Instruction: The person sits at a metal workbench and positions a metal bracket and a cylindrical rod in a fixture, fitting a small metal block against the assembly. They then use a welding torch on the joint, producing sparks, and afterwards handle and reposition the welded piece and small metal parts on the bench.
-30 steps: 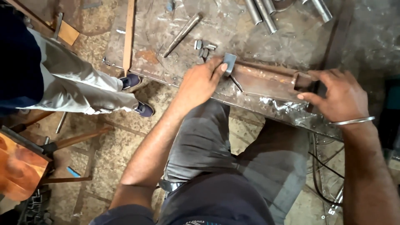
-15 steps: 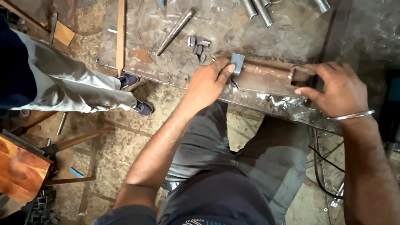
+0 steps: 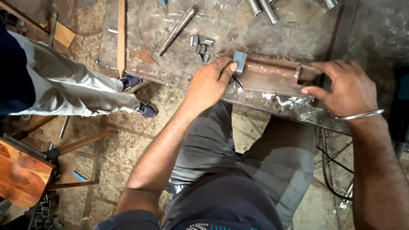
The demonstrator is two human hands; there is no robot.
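While left hand pinches small grey plate against rusty square tube, right hand wraps tube's open hollow end near table front edge.

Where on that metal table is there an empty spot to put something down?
The biggest bare patch of the table lies between the small metal bits and the pipes, above the rusty bar. Another lies between the wooden strip and the pointed rod. It is crowded along the bar, where the left hand and right hand rest.
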